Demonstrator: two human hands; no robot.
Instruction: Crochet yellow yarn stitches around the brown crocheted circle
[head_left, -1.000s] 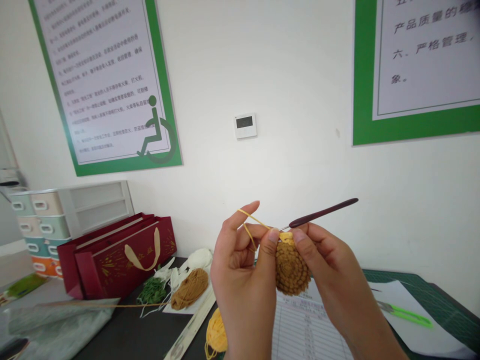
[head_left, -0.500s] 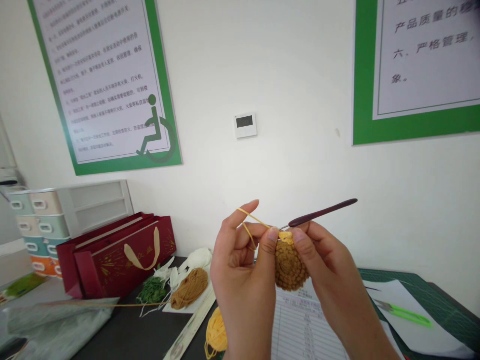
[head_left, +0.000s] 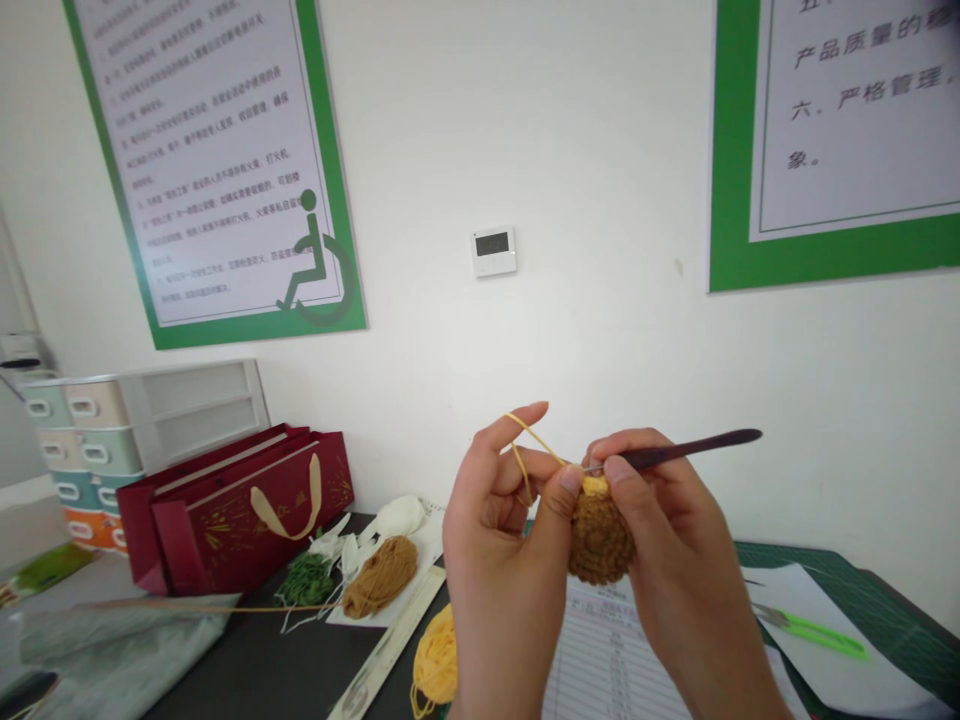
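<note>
My left hand (head_left: pixel 501 560) pinches a round crocheted piece (head_left: pixel 601 540) of brown-gold stitches with a yellow edge. A yellow yarn strand (head_left: pixel 531 444) runs over my left fingers to that edge. My right hand (head_left: pixel 679 540) is shut on a dark crochet hook (head_left: pixel 694 449), whose tip sits at the yellow edge and is partly hidden by my fingers. Below my left hand lies a yellow yarn ball (head_left: pixel 436 656), partly hidden by my wrist.
A dark table (head_left: pixel 247 650) holds a brown yarn bundle (head_left: pixel 381 577), a ruler (head_left: pixel 390 650), a printed form (head_left: pixel 600 655), green-handled scissors (head_left: pixel 810 635) and a green cutting mat (head_left: pixel 847 590). A red gift bag (head_left: pixel 232 515) and plastic drawers (head_left: pixel 127 430) stand at left.
Both hands and the crocheted piece have shifted right. The hook now lies flatter, with its handle pointing further right, and my right fingers have closed closer around it.
</note>
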